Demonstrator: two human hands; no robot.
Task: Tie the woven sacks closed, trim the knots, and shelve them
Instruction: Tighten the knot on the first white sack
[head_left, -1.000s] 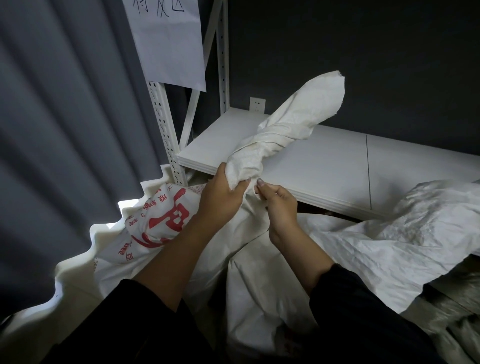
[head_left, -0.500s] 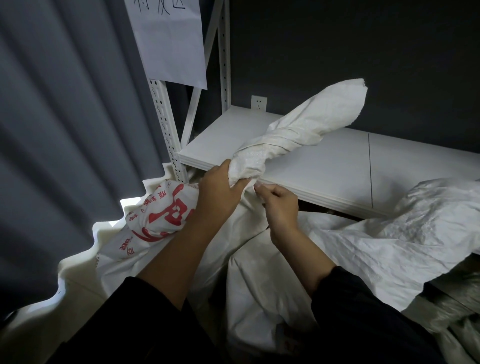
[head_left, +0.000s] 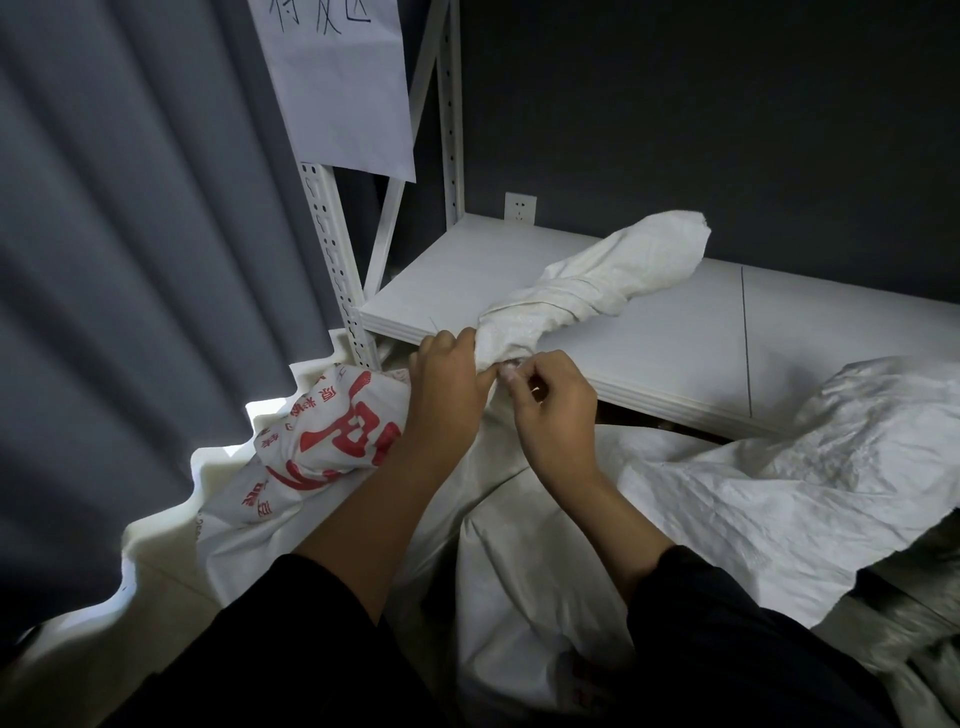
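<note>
Head view: left hand (head_left: 447, 384), right hand (head_left: 553, 410) grip one sack neck (head_left: 571, 296).

The woven sack (head_left: 332, 441) is white with big red characters printed on it, plus smaller red lettering along the edge. Its twisted neck (head_left: 587, 291) is plain off-white, a bit creamier, no print. The other sack (head_left: 831, 467) on the right is plain white too, kinda greyish in the shadows. Shelf (head_left: 675, 353) is white, and so is the upright (head_left: 332, 260), which has a column of dark slots punched down it. Curtain (head_left: 130, 260) is slate blue-grey, wall (head_left: 727, 130) dark charcoal. Paper sign (head_left: 343, 88) is white with black handwriting, wall socket (head_left: 519, 207) white, sleeves (head_left: 291, 649) black.
</note>
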